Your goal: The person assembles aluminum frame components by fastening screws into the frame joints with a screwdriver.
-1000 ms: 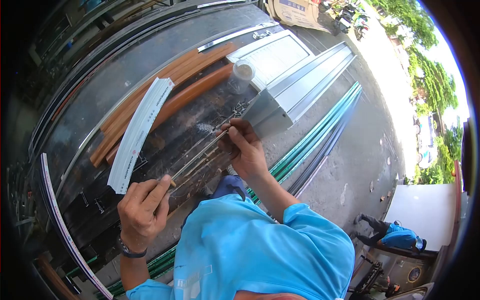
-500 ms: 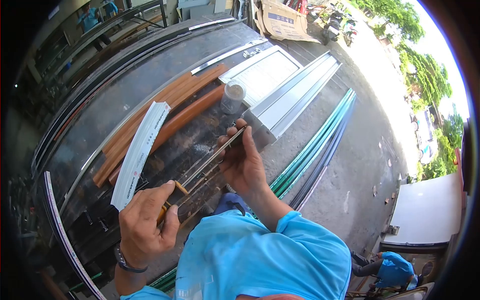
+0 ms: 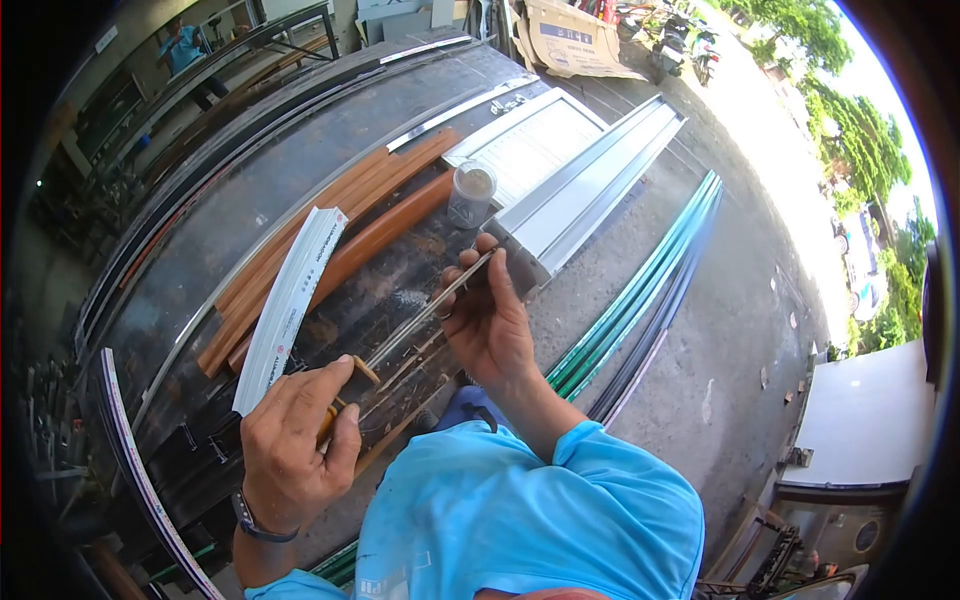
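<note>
My left hand (image 3: 295,440), wearing a dark wristwatch (image 3: 255,522), is closed round the yellow end of a long thin tool (image 3: 412,326). Slender metal rods run from that yellow end toward my right hand (image 3: 490,312). The right hand is palm up, its fingers and thumb closed on the far end of the tool. I cannot make out the tool's exact kind. Just beyond the right hand is the end of a silver aluminium profile (image 3: 590,190). A clear plastic cup (image 3: 470,198) stands near its corner. Beside my left fingers lies a white printed profile (image 3: 287,310).
Brown wood-look strips (image 3: 330,240) and a white framed panel (image 3: 530,145) lie on the dark worktable (image 3: 250,180). Green tubes (image 3: 640,290) lie on the right. Black-and-white trim (image 3: 140,460) curves at the lower left. A person in blue (image 3: 183,50) is at the upper left.
My view has shifted slightly, moving the worktable a little to the right in the picture. Both hands keep their hold on the tool. A person in blue at the lower right is out of view.
</note>
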Demonstrator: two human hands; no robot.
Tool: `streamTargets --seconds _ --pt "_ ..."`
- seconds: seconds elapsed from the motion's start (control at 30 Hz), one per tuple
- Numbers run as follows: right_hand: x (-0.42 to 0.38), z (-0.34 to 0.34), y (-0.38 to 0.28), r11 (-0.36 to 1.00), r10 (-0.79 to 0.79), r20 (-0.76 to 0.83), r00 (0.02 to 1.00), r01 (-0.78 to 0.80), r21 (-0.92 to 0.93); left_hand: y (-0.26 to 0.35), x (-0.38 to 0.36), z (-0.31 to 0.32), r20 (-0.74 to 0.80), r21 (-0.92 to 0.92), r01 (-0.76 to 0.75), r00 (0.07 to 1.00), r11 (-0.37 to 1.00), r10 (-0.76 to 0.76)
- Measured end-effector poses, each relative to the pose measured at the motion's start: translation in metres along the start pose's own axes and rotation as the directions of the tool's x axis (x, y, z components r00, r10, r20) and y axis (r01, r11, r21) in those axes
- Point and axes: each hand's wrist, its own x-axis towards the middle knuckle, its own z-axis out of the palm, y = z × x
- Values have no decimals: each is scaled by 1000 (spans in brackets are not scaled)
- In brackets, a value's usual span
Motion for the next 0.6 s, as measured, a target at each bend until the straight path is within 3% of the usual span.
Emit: streamTargets --seconds 0.23,0.43,0.53,0.57,0.6 --pt "1 0 0 999 -24 28 999 23 38 4 4 0 -29 53 -24 999 998 26" --pt "4 -9 3 989 -82 156 984 99 -106 3 5 2 -126 183 -131 980 974 156" --pt "3 -4 1 991 -89 86 992 97 -97 1 3 -1 -97 -155 181 976 971 -197" --pt "3 -5 1 992 -87 83 993 94 -88 -3 -1 -5 52 -379 369 924 849 -378" --pt "3 -6 2 993 -81 81 993 88 -84 -12 -8 -9 231 -549 541 831 637 -506"
